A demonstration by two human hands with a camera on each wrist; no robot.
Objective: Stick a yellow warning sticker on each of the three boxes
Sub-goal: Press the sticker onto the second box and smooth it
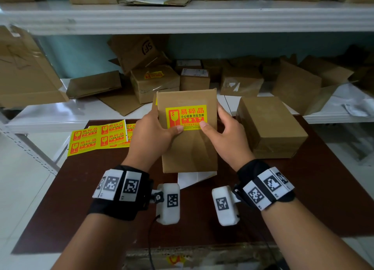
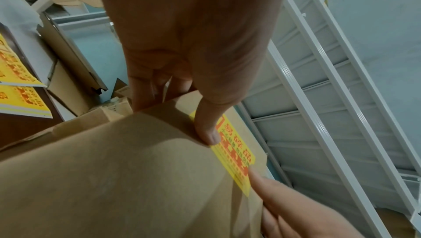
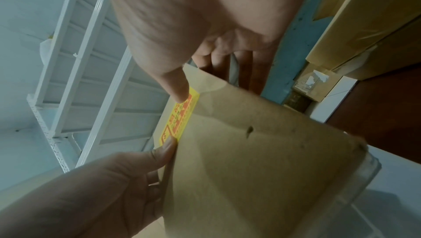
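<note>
A brown cardboard box (image 1: 188,148) is held tilted up above the dark table between both hands. On its face sits a yellow warning sticker (image 1: 186,116) with red print. My left hand (image 1: 153,132) grips the box's left edge, fingers behind it, thumb pressing the sticker's lower left corner (image 2: 234,155). My right hand (image 1: 224,136) grips the right edge, its thumb on the sticker's lower right corner (image 3: 180,117). A second plain box (image 1: 271,126) lies on the table to the right. On the shelf behind, another box (image 1: 154,81) carries a yellow sticker.
Sheets of yellow stickers (image 1: 97,138) lie at the table's far left corner. A white piece of paper (image 1: 192,178) lies under the held box. The brown table (image 1: 101,198) stands against white shelves (image 1: 182,16) crowded with cardboard boxes.
</note>
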